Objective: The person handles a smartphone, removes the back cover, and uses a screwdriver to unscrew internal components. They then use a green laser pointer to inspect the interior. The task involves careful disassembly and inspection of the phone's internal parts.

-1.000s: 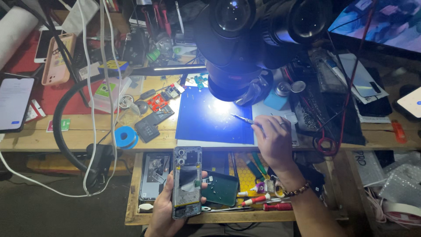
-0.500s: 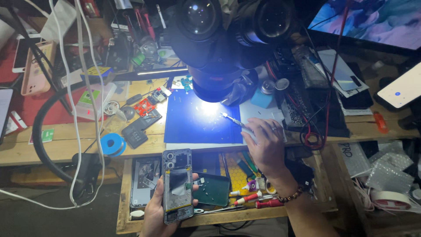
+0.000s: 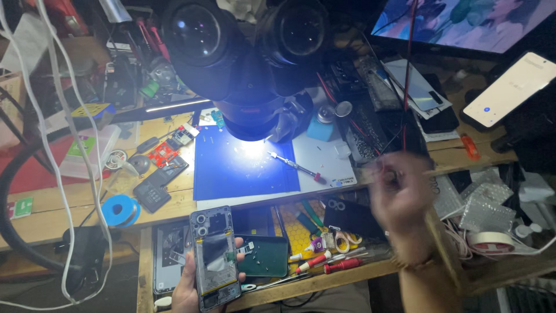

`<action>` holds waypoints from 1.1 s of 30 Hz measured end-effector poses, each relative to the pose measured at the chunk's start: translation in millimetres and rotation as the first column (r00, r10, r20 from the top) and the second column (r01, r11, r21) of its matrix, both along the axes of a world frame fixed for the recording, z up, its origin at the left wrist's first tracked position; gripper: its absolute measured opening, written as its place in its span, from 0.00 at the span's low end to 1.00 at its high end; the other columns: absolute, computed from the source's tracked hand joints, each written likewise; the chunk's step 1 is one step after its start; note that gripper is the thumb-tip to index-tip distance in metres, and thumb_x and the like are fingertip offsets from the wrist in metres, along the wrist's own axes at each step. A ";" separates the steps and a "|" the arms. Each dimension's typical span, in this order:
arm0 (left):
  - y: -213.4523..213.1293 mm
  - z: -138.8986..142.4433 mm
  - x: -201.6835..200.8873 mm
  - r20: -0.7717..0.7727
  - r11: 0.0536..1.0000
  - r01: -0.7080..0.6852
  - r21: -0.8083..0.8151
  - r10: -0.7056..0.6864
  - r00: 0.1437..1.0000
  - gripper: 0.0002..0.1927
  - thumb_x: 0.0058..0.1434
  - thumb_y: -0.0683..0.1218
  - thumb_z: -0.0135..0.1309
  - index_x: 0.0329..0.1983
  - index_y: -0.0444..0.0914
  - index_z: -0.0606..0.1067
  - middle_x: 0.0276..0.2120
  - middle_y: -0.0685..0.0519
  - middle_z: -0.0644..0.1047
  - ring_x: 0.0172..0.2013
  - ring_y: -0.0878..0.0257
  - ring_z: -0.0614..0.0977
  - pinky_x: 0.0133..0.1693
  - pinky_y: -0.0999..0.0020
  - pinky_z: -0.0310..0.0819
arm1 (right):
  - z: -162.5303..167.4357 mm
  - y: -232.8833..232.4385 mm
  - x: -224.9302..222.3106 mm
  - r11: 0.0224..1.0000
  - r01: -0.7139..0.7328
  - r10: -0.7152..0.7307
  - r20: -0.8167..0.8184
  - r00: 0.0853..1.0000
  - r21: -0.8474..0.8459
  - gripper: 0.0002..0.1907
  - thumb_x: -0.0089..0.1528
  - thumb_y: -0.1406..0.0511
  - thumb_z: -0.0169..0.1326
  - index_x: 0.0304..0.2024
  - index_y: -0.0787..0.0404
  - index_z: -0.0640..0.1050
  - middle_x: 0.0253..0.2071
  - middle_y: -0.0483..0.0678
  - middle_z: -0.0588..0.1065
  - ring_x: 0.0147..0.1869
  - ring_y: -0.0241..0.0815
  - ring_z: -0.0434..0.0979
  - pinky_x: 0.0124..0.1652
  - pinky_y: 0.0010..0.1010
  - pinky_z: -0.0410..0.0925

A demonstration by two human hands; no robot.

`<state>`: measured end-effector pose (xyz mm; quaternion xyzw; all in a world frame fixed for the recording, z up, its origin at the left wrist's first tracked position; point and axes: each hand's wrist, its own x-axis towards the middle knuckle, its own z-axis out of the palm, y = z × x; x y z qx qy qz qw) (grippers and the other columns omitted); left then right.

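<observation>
My left hand (image 3: 184, 290) grips an opened phone (image 3: 215, 258) with its back cover off, held upright over the open drawer at the bottom. My right hand (image 3: 399, 197) is motion-blurred in the air by the desk's front edge, right of the blue work mat (image 3: 231, 179); whether it holds anything is unclear. A slim screwdriver (image 3: 295, 167) lies on the mat under the light of the black microscope (image 3: 243, 64), apart from both hands.
The drawer holds a dark green phone cover (image 3: 263, 256), red-handled tools (image 3: 341, 266) and small bottles. A blue tape roll (image 3: 120, 210) and circuit boards (image 3: 165, 153) lie to the left. To the right are a lit phone (image 3: 509, 90), a monitor (image 3: 463, 23) and a white tape roll (image 3: 492, 240).
My right hand has left the mat and swung right and toward me; the screwdriver it held now lies on the mat. The view has shifted, and the phone stays in my left hand.
</observation>
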<state>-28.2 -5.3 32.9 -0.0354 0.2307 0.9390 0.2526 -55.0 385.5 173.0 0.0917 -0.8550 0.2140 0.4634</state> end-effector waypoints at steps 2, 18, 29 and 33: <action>-2.2 -4.4 -0.5 -0.011 1.000 0.024 0.018 -0.024 1.000 0.38 0.69 0.66 0.28 0.75 0.40 0.50 0.66 0.31 0.64 0.58 0.43 0.75 0.51 0.42 0.79 | 3.2 55.8 -9.3 0.962 0.102 -0.142 -0.145 0.979 -0.255 0.10 0.76 0.67 0.64 0.47 0.65 0.76 0.42 0.47 0.77 0.43 0.36 0.77 0.44 0.22 0.71; -5.0 -21.0 -14.8 0.021 0.996 0.046 -0.081 -0.044 0.999 0.44 0.63 0.70 0.37 0.75 0.41 0.49 0.65 0.28 0.65 0.58 0.39 0.76 0.49 0.37 0.81 | 52.4 192.7 -28.7 0.666 0.621 -0.687 -0.016 0.726 -0.412 0.32 0.63 0.72 0.70 0.64 0.71 0.68 0.56 0.57 0.79 0.59 0.51 0.85 0.55 0.38 0.78; 0.9 -26.3 -17.2 0.021 0.999 0.027 -0.047 -0.026 0.999 0.44 0.63 0.71 0.37 0.75 0.43 0.49 0.65 0.28 0.65 0.58 0.40 0.77 0.48 0.36 0.80 | 47.8 201.3 -16.3 0.775 0.619 -0.631 -0.121 0.766 -0.125 0.23 0.64 0.77 0.64 0.59 0.73 0.70 0.56 0.61 0.78 0.61 0.56 0.85 0.59 0.41 0.77; -4.4 -19.4 -20.2 -0.007 0.995 0.050 -0.089 -0.051 0.999 0.43 0.64 0.69 0.35 0.75 0.41 0.50 0.66 0.27 0.65 0.57 0.39 0.78 0.49 0.36 0.81 | 44.8 155.2 19.9 0.871 0.391 -0.388 0.070 0.919 -0.298 0.20 0.68 0.79 0.55 0.56 0.69 0.60 0.48 0.58 0.72 0.46 0.53 0.80 0.47 0.42 0.75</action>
